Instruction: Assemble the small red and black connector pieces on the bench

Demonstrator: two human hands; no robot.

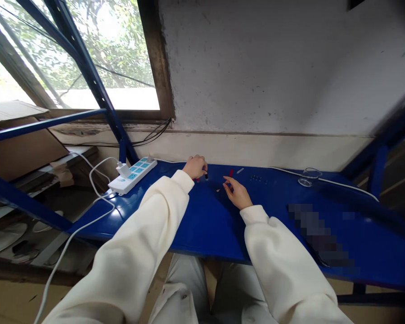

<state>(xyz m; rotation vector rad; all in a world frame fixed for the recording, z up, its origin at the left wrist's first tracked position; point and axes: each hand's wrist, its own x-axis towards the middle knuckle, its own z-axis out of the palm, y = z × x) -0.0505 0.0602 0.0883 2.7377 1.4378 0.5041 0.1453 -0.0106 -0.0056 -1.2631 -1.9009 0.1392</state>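
Note:
My left hand (196, 167) is over the back part of the blue table, its fingers closed and pointing down. At its fingertips is a small dark cylinder (206, 177) with a lighter band. A small red piece (198, 180) shows just under that hand. To the right, my right hand (236, 192) is held low over the table, thumb and forefinger curved with a gap between them. Nothing shows in its fingers. A tiny pale piece (218, 190) lies to the left of its fingertips. Behind it are a red strip (231, 172) and a short whitish stick (240, 170).
Several tiny dark parts (256, 178) lie right of the stick. Clear round objects (305, 182) sit farther right by a white cable. A blurred dark item (320, 234) rests at the right. On the left is a white power strip (123, 183) with a plug. Blue posts frame the table (205, 225).

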